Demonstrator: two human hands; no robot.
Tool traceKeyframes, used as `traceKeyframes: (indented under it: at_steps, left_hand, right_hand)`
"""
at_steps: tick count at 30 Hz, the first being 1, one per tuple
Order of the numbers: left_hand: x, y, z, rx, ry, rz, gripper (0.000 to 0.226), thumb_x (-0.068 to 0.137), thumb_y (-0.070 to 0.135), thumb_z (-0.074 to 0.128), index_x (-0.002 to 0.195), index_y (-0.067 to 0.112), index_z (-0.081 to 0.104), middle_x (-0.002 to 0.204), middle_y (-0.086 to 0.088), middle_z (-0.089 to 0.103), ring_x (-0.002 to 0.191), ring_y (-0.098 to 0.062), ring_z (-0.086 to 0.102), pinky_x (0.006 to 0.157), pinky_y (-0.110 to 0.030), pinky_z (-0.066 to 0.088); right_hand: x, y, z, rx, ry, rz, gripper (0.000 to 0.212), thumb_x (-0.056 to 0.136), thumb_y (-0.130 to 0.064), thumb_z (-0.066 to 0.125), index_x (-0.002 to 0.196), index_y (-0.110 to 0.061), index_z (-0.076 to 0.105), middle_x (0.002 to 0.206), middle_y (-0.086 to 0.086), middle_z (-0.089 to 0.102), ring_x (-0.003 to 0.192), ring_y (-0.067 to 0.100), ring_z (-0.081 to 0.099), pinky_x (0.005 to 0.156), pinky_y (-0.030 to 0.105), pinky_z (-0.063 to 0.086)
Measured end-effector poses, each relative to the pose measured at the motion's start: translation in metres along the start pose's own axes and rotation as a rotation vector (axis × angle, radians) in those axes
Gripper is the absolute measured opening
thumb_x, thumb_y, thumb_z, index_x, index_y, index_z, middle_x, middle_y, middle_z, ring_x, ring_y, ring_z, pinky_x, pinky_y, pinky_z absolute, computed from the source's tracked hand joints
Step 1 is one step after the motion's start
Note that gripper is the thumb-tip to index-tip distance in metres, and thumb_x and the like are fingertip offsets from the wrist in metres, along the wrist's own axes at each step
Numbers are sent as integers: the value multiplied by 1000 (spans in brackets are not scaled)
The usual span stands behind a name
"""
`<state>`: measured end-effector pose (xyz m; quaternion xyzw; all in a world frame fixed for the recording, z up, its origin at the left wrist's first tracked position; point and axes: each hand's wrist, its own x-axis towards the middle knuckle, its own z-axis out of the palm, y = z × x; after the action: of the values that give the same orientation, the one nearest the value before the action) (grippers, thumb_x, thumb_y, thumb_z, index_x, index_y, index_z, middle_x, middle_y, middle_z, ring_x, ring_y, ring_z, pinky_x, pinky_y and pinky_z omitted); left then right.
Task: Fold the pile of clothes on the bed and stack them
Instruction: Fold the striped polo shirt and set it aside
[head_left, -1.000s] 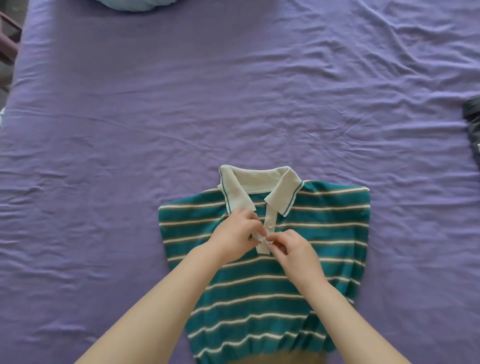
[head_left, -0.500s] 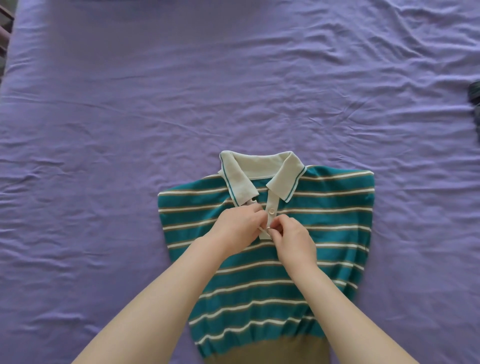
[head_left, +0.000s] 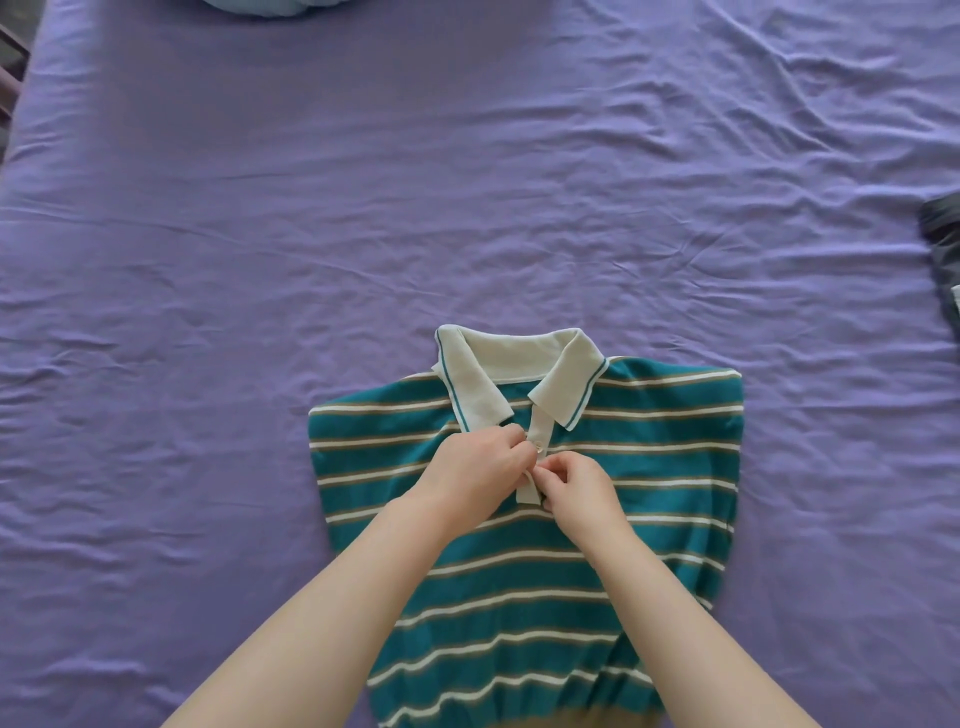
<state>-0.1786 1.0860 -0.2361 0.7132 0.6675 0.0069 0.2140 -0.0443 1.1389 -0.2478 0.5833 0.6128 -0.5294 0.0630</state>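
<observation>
Teal polo shirt (head_left: 649, 467) with white and tan stripes, spread flat and face up on the near middle of the bed (head_left: 260, 260), cream collar (head_left: 514, 364) pointing to the far side, tan hem band at the near edge of the view. Sleeves tucked out of sight, side edges running roughly straight down left and right. Purple sheet under it, creased all over.

Both hands meeting at the cream button placket (head_left: 535, 457) just below the collar. Left hand (head_left: 475, 475) on the left of the placket, fingers curled, tips pinching the strip beside a small pale button (head_left: 538, 443) — grip closed on the fabric. Right hand (head_left: 579, 493) on the right, fingers curled in as well, thumb and forefinger nipping the placket edge a little nearer than the left — grip clamped on the same strip. Knuckles of the two hands almost touching across the placket. Lower end of the placket lying loose between them, slightly lifted off the stripes. Bare forearms coming in from the near edge, crossing over the lower part of the shirt.

Dark garment (head_left: 943, 244) at the far right edge of the bed, mostly cut off, well apart from the shirt. Pale blue bundle (head_left: 270, 6) at the far edge, left of centre — only a sliver visible, too little to identify.
</observation>
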Motion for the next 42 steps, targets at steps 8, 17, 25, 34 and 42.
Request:
traceKeyframes:
  at_steps: [8,17,25,34,42]
  left_hand:
    - [-1,-6,6,46,17,56,18,91,23,62,108,18,66,109,-2,59,90,-19,58,57,-30,42]
    - [9,-9,3,62,-89,50,23,97,36,51,113,27,64,110,2,49,99,-17,51,59,-30,35]
    - [10,-11,4,61,-71,43,21,90,27,63,111,28,63,105,1,47,94,-18,48,58,-31,32]
    - [2,13,-6,-43,214,-131,29,55,18,90,59,10,62,69,-6,52,56,-21,49,45,-24,28]
    - [-3,26,17,-160,146,-378,25,91,36,59,99,15,70,99,-3,49,90,-19,46,70,-29,38]
  right_hand:
    - [0,3,-7,33,-69,-51,13,95,-26,55,104,-21,63,92,-8,63,83,7,58,72,18,47]
    - [-9,7,-2,-185,55,-160,14,92,-30,59,104,-24,62,95,-10,64,86,8,59,78,30,54]
    - [-7,7,3,-297,109,-193,20,97,-25,51,114,-24,62,106,-7,62,90,11,57,77,31,53]
    - [-6,7,4,-385,132,-190,25,101,-32,41,114,-21,60,105,-4,58,85,12,56,68,27,49]
    - [-6,10,6,-380,153,-196,26,100,-33,42,113,-22,62,106,-4,52,86,12,54,72,31,52]
